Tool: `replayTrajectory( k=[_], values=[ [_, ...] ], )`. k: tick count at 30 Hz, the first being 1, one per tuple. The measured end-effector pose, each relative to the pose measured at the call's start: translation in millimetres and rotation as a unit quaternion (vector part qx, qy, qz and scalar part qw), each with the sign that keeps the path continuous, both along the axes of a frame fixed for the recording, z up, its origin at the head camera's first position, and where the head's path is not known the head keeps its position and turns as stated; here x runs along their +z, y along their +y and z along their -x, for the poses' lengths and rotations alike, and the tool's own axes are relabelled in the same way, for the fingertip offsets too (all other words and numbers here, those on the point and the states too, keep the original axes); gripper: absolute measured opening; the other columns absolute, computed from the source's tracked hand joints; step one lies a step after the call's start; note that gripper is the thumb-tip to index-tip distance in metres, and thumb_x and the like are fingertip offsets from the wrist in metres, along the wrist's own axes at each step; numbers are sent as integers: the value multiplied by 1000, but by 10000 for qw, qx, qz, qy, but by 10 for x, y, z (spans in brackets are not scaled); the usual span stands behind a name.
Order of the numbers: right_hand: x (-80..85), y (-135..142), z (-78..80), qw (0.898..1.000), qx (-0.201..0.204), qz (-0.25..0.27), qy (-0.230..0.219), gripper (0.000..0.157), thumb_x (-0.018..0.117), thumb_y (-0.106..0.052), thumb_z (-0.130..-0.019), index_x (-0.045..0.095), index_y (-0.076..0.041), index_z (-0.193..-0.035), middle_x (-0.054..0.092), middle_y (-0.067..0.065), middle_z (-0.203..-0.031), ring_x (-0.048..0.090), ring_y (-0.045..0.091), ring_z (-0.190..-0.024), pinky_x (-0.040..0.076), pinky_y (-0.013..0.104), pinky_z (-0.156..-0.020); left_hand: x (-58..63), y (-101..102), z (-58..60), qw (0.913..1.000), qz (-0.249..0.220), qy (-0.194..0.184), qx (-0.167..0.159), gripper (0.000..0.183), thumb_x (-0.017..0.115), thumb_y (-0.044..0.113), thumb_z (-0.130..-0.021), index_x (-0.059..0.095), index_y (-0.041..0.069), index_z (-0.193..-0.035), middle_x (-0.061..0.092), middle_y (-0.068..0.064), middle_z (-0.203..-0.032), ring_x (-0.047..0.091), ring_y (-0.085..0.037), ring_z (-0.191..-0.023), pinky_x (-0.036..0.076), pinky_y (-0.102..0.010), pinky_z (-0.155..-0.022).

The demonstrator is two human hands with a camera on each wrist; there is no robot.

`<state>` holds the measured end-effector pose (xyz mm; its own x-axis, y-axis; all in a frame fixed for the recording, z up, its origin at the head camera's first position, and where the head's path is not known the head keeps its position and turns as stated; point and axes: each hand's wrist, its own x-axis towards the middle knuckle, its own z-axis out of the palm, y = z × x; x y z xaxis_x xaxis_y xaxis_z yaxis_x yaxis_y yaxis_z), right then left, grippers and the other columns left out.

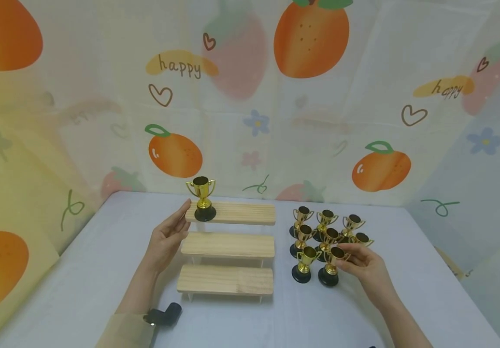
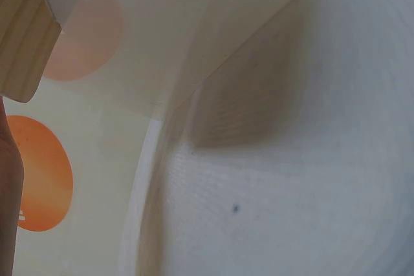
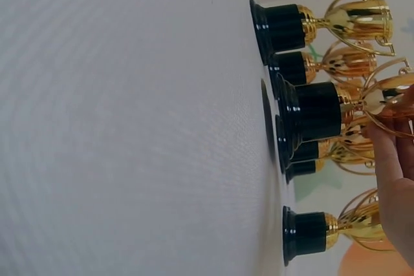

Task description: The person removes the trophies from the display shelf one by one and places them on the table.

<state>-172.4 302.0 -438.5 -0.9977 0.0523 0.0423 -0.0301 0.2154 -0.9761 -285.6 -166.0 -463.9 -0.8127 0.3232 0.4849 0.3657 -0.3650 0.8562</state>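
A three-tier wooden display stand (image 1: 225, 279) with clear supports stands in the middle of the table. On the left part of its top board (image 1: 245, 213) a small gold trophy cup (image 1: 203, 191) with a black base stands upright. My left hand (image 1: 163, 246) is at the left end of that board, fingers extended along its edge. To the right of the stand, my right hand (image 1: 364, 268) pinches the rim and handle of another trophy cup (image 3: 317, 111) between thumb and fingers. Its black base shows a dark shadow beside it on the tabletop in the right wrist view.
Several more gold trophy cups (image 1: 306, 259) stand close together around the held one. A white cloth (image 1: 293, 319) covers the table. Behind it hangs a backdrop (image 1: 310, 116) printed with fruit. A black device (image 1: 164, 315) is strapped at my left wrist.
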Motion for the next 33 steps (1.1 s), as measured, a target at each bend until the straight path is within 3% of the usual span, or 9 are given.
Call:
replayTrajectory(
  k=[15, 27, 33],
  values=[
    [-63, 20, 9, 9991, 233, 325, 124, 34, 71, -1, -86, 63, -5, -118, 70, -19, -106, 70, 0, -92, 61, 16, -79, -4, -7, 6, 9999, -114, 54, -111, 64, 42, -18, -93, 31, 0, -153, 39, 13, -158, 38, 7, -142, 36, -15, -117],
    [-83, 30, 9, 9992, 175, 353, 63, 32, 70, 0, -86, 62, -7, -117, 69, -17, -104, 69, 4, -90, 61, 17, -77, -7, -6, 11, 9999, -114, 75, -87, 63, 41, -19, -92, 22, -9, -151, 41, 15, -157, 39, 6, -142, 37, -14, -116],
    [-78, 35, 8, 9995, 205, 219, 107, 38, 70, 0, -85, 59, 1, -121, 69, -19, -106, 70, 4, -90, 61, 18, -78, -14, -2, 14, 9998, -140, 121, -102, 63, 41, -20, -92, 20, -12, -150, 41, 15, -156, 40, 5, -142, 37, -14, -116]
  ],
)
